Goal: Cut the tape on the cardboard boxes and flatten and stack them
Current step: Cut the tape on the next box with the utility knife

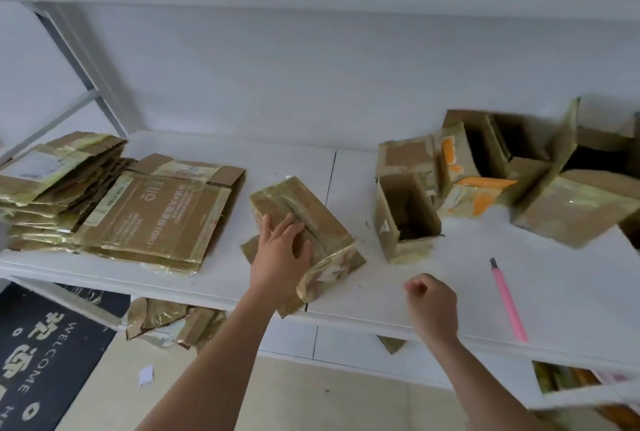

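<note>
Pressing taped box [304,222], left hand [280,254] flat, right hand [431,302] clenched empty, "WELCOME" mat [38,354].

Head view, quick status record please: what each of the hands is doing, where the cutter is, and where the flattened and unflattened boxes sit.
left hand: fingers straight, pressing on the taped brown cardboard box at table centre
right hand: fingers curled, holding nothing, above the table's front edge
pink utility knife: lying on the white table, right of the right hand, untouched
flattened box stacks: two, at table left
open unflattened boxes: clustered at table right
</note>
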Tool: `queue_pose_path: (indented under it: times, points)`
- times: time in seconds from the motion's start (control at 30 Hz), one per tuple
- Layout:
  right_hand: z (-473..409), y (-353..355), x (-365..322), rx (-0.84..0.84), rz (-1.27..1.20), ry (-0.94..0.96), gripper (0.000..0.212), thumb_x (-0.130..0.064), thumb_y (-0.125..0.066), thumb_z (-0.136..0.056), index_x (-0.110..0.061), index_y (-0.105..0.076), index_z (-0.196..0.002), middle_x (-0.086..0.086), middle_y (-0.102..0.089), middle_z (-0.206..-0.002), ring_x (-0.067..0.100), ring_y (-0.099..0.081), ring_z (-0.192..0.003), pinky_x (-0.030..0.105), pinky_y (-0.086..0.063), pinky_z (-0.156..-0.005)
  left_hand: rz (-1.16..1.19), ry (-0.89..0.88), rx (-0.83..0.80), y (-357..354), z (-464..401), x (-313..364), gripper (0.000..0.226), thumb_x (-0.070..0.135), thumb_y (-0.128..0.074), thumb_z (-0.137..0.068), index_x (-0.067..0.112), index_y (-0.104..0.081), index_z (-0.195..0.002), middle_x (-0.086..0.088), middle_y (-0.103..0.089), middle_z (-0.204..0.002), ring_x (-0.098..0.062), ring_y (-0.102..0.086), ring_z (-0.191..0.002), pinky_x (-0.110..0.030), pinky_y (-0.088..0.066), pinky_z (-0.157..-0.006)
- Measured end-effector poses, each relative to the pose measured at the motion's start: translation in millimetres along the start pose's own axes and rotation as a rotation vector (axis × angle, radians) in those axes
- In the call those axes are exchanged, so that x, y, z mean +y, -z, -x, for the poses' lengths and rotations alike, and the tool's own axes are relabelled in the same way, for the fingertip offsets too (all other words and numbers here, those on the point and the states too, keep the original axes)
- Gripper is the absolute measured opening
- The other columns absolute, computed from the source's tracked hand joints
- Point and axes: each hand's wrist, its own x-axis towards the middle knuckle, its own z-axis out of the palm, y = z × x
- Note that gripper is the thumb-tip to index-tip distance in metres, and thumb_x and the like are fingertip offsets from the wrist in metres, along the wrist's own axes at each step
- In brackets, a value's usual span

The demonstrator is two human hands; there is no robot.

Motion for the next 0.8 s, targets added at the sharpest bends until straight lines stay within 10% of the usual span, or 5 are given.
queue_pose_path:
  times: [0.13, 0.3, 0.6, 0.8]
  points:
    - [-18, 39, 38, 0.281, 0.222, 0.000, 0.022, 0.002, -0.057, -0.088, -0.007, -0.069, -0.105, 0.015, -0.065, -0.104, 0.032, -0.056, -0.103, 0.040, -0.051, -0.070, -0.025, 0.005, 0.054, -7, 0, 6, 0.045, 0.038, -0.048, -0.098, 0.024, -0.048, -0.140, 0.012, -0.030, -0.157, -0.016, 0.005, -0.151, -0.046, -0.031, -0.113]
    - [-43, 64, 77, 0.150, 0.402, -0.135, 0.041, -0.004, -0.054, -0.092, -0.009, -0.057, -0.133, 0.019, -0.045, -0.141, 0.038, -0.038, -0.126, 0.051, -0.048, -0.090, -0.046, 0.028, 0.064, -9, -1, 7, 0.044, 0.035, -0.048, -0.097, 0.023, -0.050, -0.139, 0.012, -0.031, -0.157, -0.017, 0.002, -0.151, -0.045, -0.025, -0.117]
    - [-70, 86, 77, 0.150, 0.116, -0.181, 0.034, 0.008, -0.048, -0.087, -0.007, -0.073, -0.104, 0.020, -0.063, -0.120, 0.041, -0.063, -0.100, 0.042, -0.054, -0.083, -0.032, 0.082, 0.045, -9, 1, 16, 0.042, 0.024, -0.048, -0.097, 0.018, -0.049, -0.139, 0.009, -0.030, -0.158, -0.016, 0.003, -0.151, -0.047, -0.024, -0.119]
    - [-61, 98, -12, 0.388, -0.245, 0.318, 0.042, 0.017, -0.043, -0.088, 0.000, -0.067, -0.118, 0.019, -0.057, -0.103, 0.029, -0.054, -0.101, 0.022, -0.040, -0.083, -0.075, 0.066, -0.033, -3, -1, 15, 0.044, 0.025, -0.048, -0.099, 0.021, -0.045, -0.142, 0.011, -0.025, -0.159, -0.017, 0.007, -0.151, -0.047, -0.031, -0.113]
